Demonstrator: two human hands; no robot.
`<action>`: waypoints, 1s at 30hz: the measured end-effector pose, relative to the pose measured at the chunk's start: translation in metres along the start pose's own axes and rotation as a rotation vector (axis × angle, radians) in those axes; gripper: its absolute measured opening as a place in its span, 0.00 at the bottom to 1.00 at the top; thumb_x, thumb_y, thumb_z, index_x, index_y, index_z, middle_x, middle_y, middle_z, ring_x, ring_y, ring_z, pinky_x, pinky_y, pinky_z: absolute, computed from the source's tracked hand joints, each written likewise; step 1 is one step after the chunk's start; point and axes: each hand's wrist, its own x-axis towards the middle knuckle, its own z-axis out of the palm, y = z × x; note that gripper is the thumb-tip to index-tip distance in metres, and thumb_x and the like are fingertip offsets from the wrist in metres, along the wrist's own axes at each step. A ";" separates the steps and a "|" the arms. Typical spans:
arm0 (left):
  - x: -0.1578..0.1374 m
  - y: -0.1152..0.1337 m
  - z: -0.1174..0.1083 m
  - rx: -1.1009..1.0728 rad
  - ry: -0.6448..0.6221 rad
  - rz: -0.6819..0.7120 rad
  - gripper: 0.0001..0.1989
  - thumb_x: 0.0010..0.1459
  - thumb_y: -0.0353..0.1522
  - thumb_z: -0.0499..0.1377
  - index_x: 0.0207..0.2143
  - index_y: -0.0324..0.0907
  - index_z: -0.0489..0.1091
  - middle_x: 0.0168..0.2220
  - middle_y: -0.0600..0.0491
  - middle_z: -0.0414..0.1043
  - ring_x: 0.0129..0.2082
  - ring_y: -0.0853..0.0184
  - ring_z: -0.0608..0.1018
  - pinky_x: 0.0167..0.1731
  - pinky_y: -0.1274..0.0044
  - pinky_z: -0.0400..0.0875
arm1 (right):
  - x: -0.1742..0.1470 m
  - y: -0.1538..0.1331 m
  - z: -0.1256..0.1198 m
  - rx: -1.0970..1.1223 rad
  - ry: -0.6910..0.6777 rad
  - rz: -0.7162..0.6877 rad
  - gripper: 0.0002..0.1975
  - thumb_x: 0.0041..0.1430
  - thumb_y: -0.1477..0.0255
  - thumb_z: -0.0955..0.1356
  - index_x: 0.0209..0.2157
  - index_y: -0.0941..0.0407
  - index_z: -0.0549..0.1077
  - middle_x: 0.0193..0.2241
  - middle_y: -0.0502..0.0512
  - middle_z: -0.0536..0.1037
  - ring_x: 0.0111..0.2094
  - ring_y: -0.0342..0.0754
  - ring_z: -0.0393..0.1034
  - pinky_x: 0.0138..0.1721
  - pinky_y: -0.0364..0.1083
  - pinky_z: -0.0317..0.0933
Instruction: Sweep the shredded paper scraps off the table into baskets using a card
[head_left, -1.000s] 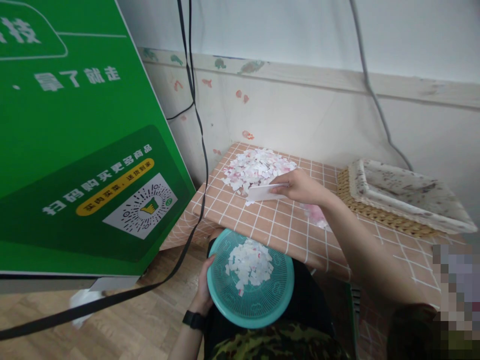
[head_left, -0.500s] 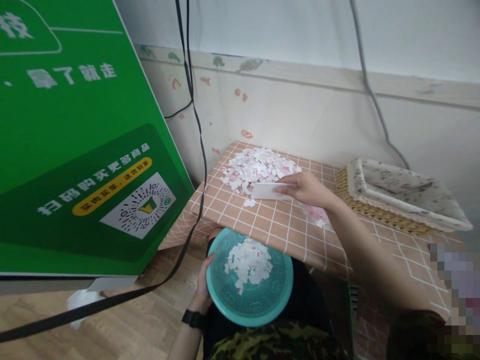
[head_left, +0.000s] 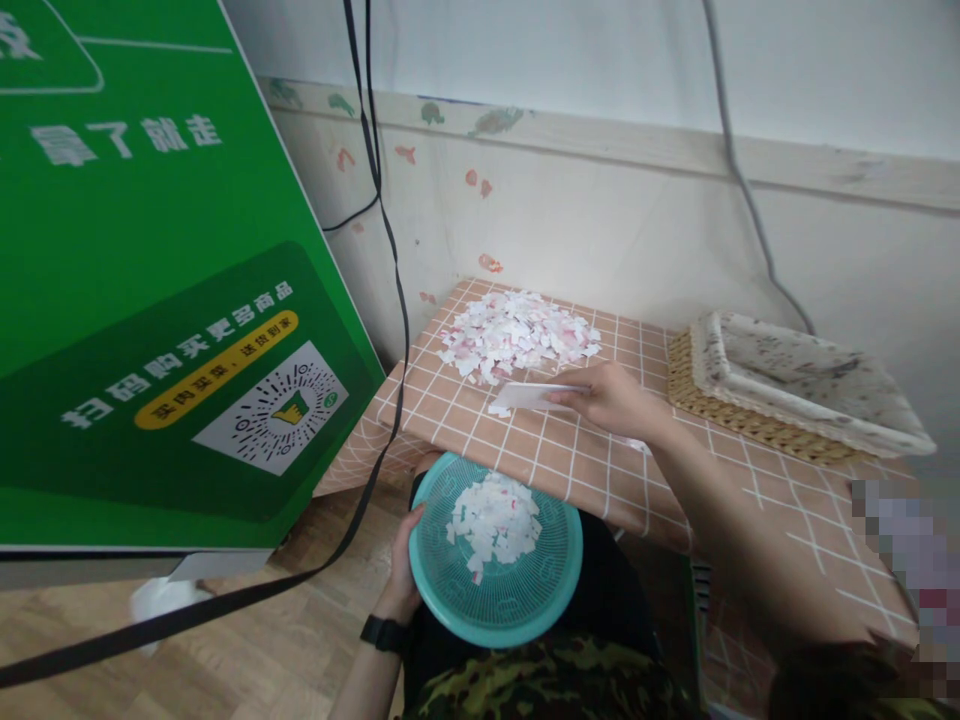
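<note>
My left hand (head_left: pixel 405 555) grips the left rim of a teal plastic colander (head_left: pixel 536 605), which sits in my lap just below the table edge. A heap of small white paper scraps (head_left: pixel 499 520) lies inside it. My right hand (head_left: pixel 607 400) pinches a flat white card (head_left: pixel 529 396) on the table, its long side low against the cloth. Just beyond the card spreads a larger pile of white and pink paper scraps (head_left: pixel 517 332). A few pale scraps (head_left: pixel 499 410) lie by the card's left end, and more are partly hidden under my right wrist.
The table (head_left: pixel 600 475) wears a brown checked cloth. A wicker basket (head_left: pixel 795 425) with a floral lining stands at the right by the wall. On the left rises a large green printed panel (head_left: pixel 135 230). A black strap (head_left: pixel 390 440) hangs in front of it.
My right hand has drawn the card back from the large pile toward the table's front edge. My left hand still holds the colander in about the same place.
</note>
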 end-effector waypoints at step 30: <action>0.002 0.000 -0.008 0.038 0.021 0.050 0.09 0.44 0.35 0.65 0.28 0.39 0.75 0.25 0.53 0.78 0.25 0.65 0.77 0.31 0.74 0.73 | -0.087 0.003 0.006 -0.058 0.295 0.392 0.14 0.61 0.63 0.64 0.35 0.58 0.77 0.30 0.57 0.80 0.29 0.51 0.71 0.30 0.47 0.59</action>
